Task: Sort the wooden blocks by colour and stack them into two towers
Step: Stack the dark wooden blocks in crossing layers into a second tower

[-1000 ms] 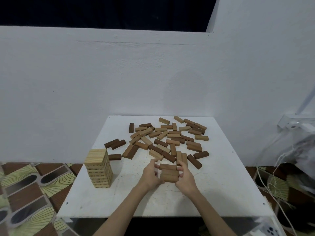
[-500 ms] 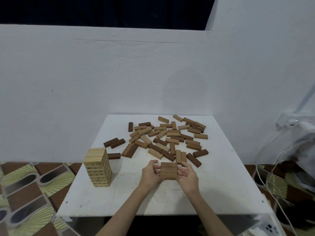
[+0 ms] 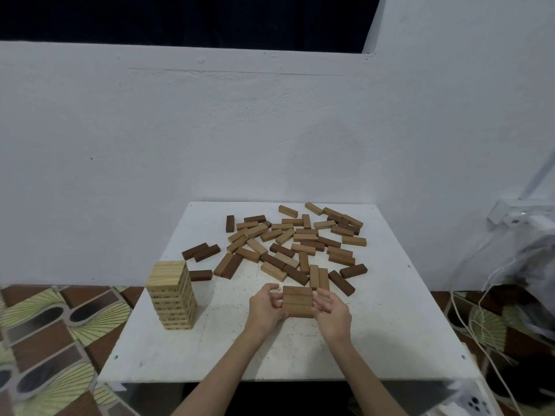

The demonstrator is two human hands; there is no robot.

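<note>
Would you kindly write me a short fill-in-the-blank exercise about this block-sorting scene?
1. The finished pale tower stands to the ____ of both hands.
2. The left hand and right hand hold a small stack whose top layer has ____ blocks.
3. The loose blocks lie on a ____ table.

Missing words: left; three; white

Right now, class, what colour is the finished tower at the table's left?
Pale yellowish wood with visible grain lines on the tower, seen in the head view.

Bare table [image 3: 390, 325] right of the hands; scattered blocks [image 3: 294, 244] crowd the far half.
</note>
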